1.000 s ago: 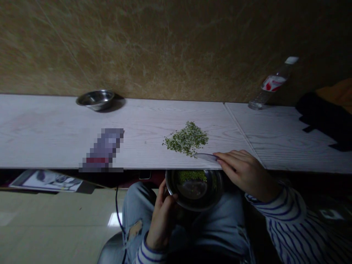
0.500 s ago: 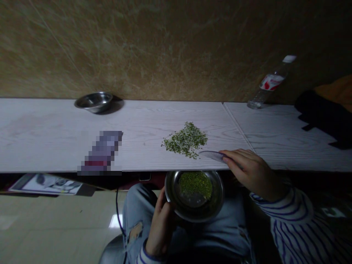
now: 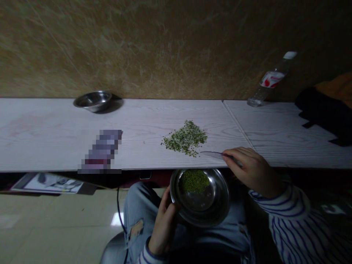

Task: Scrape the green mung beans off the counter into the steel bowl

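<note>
A steel bowl [image 3: 214, 212] with a heap of small green beans [image 3: 194, 181] in it is held just below the table's front edge, over my lap. My left hand [image 3: 162, 225] grips the bowl's left rim, fingers closed on it. My right hand [image 3: 251, 170] rests at the table edge and pinches a thin flat clear scraper [image 3: 213, 154], whose tip lies beside a loose pile of green beans [image 3: 185, 138] on the white wooden table [image 3: 55, 135].
A second steel bowl [image 3: 93, 101] stands at the back left of the table against the wall. A blurred-out flat object [image 3: 101, 151] lies left of the pile. A plastic bottle [image 3: 271, 80] leans at the back right, beside dark cloth [image 3: 327, 117].
The bowl has come out from under the table edge and lower toward my lap, showing more beans in it. My right hand with the scraper has shifted slightly right.
</note>
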Demonstrator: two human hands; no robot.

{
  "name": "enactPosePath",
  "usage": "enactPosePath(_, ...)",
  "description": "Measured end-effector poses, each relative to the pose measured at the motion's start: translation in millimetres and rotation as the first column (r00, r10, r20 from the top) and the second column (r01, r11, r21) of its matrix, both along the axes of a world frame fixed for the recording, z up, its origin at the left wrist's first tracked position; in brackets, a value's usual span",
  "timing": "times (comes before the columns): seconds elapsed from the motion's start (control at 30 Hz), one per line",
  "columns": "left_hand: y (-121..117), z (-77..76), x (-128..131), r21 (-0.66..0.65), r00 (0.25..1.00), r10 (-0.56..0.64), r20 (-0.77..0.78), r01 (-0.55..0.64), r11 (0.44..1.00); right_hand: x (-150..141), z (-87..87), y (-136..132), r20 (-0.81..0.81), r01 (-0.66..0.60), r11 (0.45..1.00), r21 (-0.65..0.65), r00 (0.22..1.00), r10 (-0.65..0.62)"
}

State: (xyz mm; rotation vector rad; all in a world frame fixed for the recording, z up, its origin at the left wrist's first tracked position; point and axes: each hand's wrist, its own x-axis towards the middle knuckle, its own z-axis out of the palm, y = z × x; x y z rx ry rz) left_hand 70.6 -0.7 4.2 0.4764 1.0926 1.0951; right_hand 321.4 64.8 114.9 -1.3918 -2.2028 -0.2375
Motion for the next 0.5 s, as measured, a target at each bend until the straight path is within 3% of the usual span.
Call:
enactPosePath(0.17, -1.1, 2.8, -3.4, -0.112, 0.997, -0.024, 0.069, 0.032, 0.993, -0.4, -3.1, -1.3, -0.05, 0.031, 0.999, -0.043, 0.998, -0.033)
enactPosePath(0.5, 2.0, 5.1, -7.7, -0.085, 0.998, -0.021, 0.056, 0.025, 0.996, 0.4, -5.2, -0.2, -0.053, 0.047, 0.998, -0.04, 0.997, -0.049)
